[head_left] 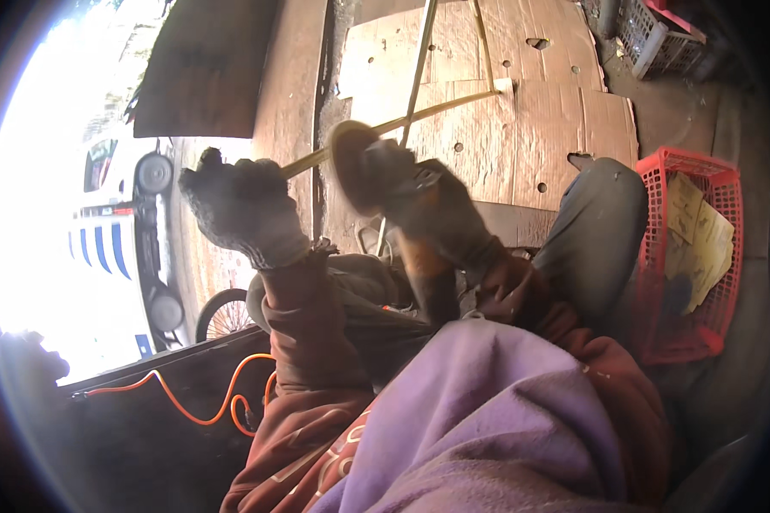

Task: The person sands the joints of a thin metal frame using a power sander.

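My left hand, in a dark glove, is closed around the near left end of a slim brass-coloured metal bar. The bar slants up to the right and meets other thin bars of a frame. In a dark glove too, my right hand grips an angle grinder with an orange and black body. Its round disc stands on edge at the bar, just right of my left hand. Blur hides whether disc and bar touch. My right glove covers much of the grinder's head.
Flattened cardboard lies beyond my hands. A red plastic crate holding yellowish sheets stands to the right of my knee. Another crate is at the far right. An orange cable loops at the left, near a spoked wheel. Outside stands a white vehicle.
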`<control>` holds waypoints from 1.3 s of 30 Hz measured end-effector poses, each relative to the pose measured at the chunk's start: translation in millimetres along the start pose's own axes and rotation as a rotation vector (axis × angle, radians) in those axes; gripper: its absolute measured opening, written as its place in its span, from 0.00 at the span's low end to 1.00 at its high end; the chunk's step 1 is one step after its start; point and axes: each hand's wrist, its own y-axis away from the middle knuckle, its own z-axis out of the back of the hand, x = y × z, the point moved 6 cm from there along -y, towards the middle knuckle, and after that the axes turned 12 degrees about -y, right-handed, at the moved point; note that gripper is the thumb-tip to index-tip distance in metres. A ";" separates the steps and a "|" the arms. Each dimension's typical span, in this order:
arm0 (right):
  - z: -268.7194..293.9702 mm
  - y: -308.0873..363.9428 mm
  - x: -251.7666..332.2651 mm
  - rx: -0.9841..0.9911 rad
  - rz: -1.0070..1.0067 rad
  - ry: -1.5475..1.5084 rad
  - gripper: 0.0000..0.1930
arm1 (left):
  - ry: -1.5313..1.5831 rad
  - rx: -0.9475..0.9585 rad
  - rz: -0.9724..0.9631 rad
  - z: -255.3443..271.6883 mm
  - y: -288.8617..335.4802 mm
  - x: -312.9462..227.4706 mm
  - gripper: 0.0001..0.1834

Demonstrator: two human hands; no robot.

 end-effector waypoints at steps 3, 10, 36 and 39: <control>21.7 23.2 -71.8 -0.263 -0.584 -0.789 0.17 | 0.142 0.037 0.132 -5.7 -3.5 6.5 0.11; 20.4 42.2 -93.8 -0.314 -0.567 -0.647 0.23 | 0.808 -0.189 0.391 -27.7 -20.5 -38.2 0.16; 39.5 16.9 -55.0 -0.112 -0.679 -0.299 0.29 | 0.486 -0.280 0.092 -14.6 -25.4 -62.2 0.11; 22.0 36.9 -47.2 0.051 -0.719 0.207 0.36 | 0.703 -0.254 0.213 -22.2 -20.7 -58.7 0.10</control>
